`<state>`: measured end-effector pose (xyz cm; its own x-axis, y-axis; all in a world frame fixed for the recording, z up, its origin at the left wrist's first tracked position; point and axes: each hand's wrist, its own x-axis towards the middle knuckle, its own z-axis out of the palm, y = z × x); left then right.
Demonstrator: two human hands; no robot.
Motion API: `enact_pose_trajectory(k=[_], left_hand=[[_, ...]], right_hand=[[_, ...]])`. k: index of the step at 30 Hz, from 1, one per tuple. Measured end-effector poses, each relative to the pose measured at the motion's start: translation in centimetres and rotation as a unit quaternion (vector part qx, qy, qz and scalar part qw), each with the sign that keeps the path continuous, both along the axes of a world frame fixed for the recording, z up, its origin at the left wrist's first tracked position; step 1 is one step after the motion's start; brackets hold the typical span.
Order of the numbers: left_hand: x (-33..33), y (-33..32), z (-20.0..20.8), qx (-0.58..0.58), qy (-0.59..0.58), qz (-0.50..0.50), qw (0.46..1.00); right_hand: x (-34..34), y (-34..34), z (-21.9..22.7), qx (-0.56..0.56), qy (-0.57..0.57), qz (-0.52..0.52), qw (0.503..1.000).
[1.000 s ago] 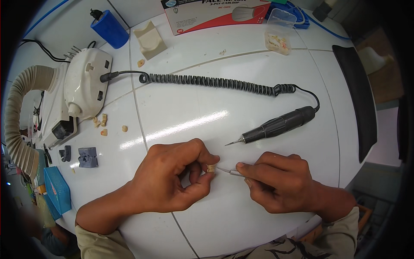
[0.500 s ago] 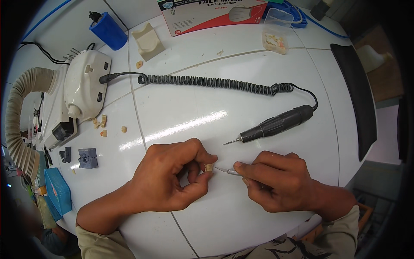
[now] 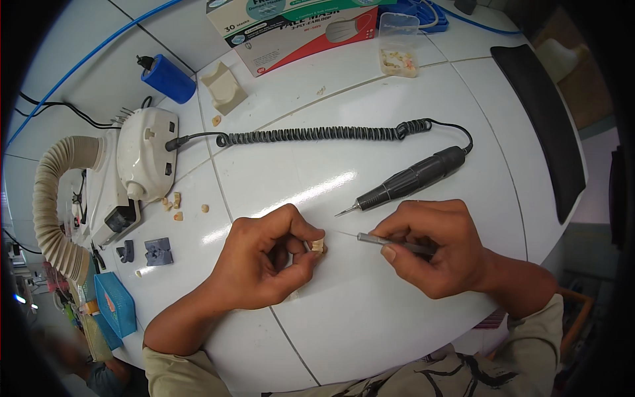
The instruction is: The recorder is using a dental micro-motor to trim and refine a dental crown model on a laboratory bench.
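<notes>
Between the thumb and fingertips of my left hand (image 3: 264, 258) sits a small cream tooth-shaped piece (image 3: 317, 246). The other fingers of that hand are curled behind it. My right hand (image 3: 443, 245) pinches the silver handle of a slim knife (image 3: 369, 238), its thin tip pointing left toward the piece. A small gap shows between the tip and the piece. Just beyond my hands lies a dark rotary handpiece (image 3: 417, 177) with a fine bur, joined by a coiled black cord (image 3: 311, 135) to a white control unit (image 3: 147, 152).
Several loose tooth-coloured pieces (image 3: 177, 198) lie by the unit, with a grey dental model (image 3: 158, 252) closer in. A blue basket (image 3: 114, 301) and ribbed hose (image 3: 49, 198) stand left. At the back are a mask box (image 3: 297, 43) and clear container (image 3: 399, 63). Another person (image 3: 106, 377) is lower left.
My right hand has shifted up and drawn the knife tip back from the piece, turning so more of the handle shows. The whole view has also shifted and tilted.
</notes>
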<state>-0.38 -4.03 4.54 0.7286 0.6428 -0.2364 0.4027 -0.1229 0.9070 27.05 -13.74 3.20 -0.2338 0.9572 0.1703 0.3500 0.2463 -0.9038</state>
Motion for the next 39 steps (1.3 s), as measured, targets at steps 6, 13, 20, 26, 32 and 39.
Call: enact_pose_trajectory(k=[6, 13, 20, 26, 32, 39], left_hand=[[0.0, 0.0, -0.2, 0.012, -0.002, -0.001, 1.000], [-0.4, 0.2, -0.4, -0.001, -0.006, -0.007, 1.000], [-0.2, 0.1, -0.4, -0.006, -0.004, 0.001, 1.000], [0.1, 0.0, -0.2, 0.014, -0.007, 0.002, 1.000], [0.1, 0.0, -0.2, 0.015, -0.004, 0.003, 1.000], [0.1, -0.1, -0.3, 0.019, -0.008, 0.001, 1.000]], right_hand=[[-0.1, -0.1, -0.1, 0.003, -0.005, -0.005, 1.000], [-0.7, -0.4, -0.4, 0.037, -0.050, 0.016, 0.998], [-1.0, -0.4, -0.6, 0.069, -0.107, 0.024, 0.992], [-1.0, -0.6, -0.7, 0.072, -0.132, 0.019, 0.989], [-1.0, -0.4, -1.2, 0.104, -0.121, 0.022, 0.987], [-1.0, -0.4, -1.1, 0.099, -0.126, 0.025, 0.987]])
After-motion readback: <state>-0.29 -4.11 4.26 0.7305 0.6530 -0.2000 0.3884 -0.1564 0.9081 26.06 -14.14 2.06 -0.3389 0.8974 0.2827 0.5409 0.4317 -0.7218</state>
